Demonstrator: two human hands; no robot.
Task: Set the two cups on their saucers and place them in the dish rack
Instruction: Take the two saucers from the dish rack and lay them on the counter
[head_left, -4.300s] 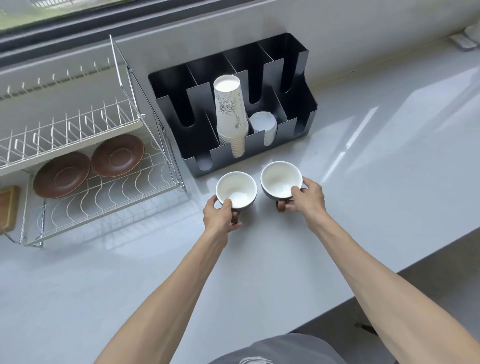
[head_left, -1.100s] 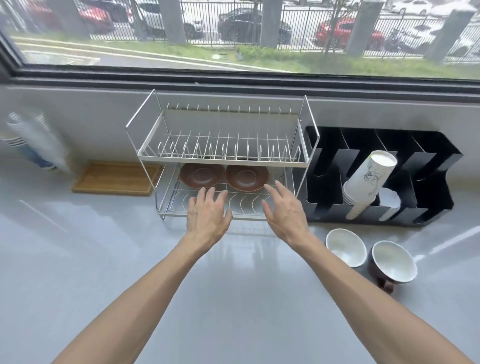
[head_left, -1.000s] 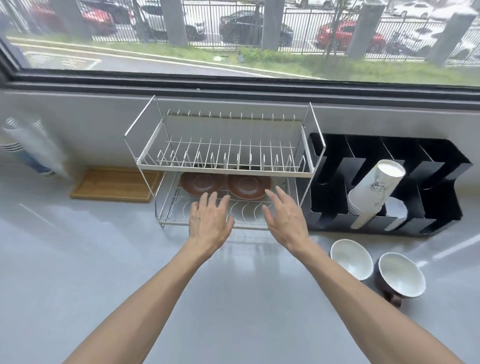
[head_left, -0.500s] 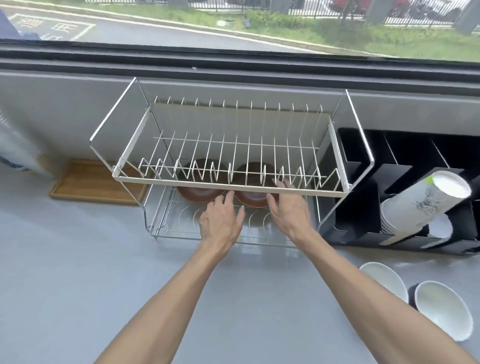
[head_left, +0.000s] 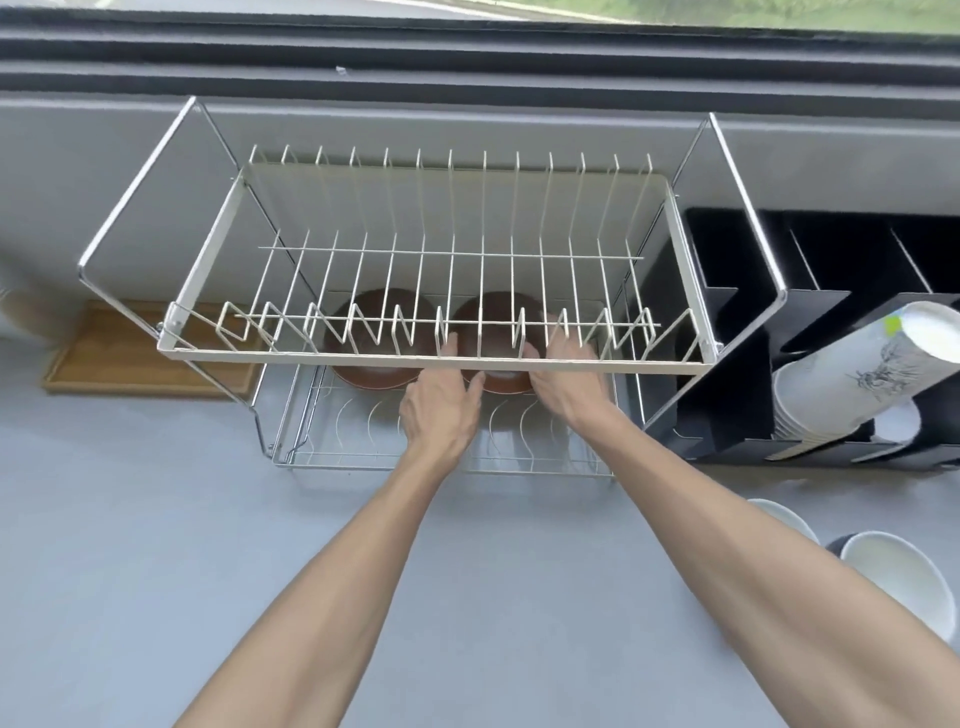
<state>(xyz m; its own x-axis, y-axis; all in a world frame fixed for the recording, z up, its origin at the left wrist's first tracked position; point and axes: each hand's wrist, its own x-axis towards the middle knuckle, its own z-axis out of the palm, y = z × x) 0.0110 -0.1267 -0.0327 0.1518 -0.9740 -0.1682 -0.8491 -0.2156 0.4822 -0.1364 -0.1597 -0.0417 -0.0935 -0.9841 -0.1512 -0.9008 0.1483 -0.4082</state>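
1. A two-tier wire dish rack (head_left: 691, 291) stands on the grey counter (head_left: 130, 545), its back to the wall under a window.
2. The upper tier holds nothing but its own white prongs.
3. Two brown saucers lie side by side on the lower tier, partly hidden behind the upper tier's front rail: the left saucer (head_left: 384, 317) and the right saucer (head_left: 493, 312).
4. Both bare forearms reach in under the upper tier toward the right saucer.
5. The left hand (head_left: 441, 405) has its fingers extended and loosely together, the tips at the near left edge of the right saucer; whether they grip it I cannot tell, as the rail covers the contact.
6. The right hand (head_left: 566, 374) is spread, fingers splayed along that saucer's right rim; again the rail hides whether it has closed on anything.
7. The two cups sit on the counter well right of the rack, at the lower right: the nearer cup (head_left: 893, 577) with a white inside and dark outside, and the farther cup (head_left: 779, 514), mostly covered by the right forearm.
8. Neither cup is on a saucer.
9. A black organiser (head_left: 727, 332) stands just right of the rack, with a tilted stack of paper cups (head_left: 852, 374) in it.
10. A wooden tray (head_left: 119, 353) lies left of the rack.
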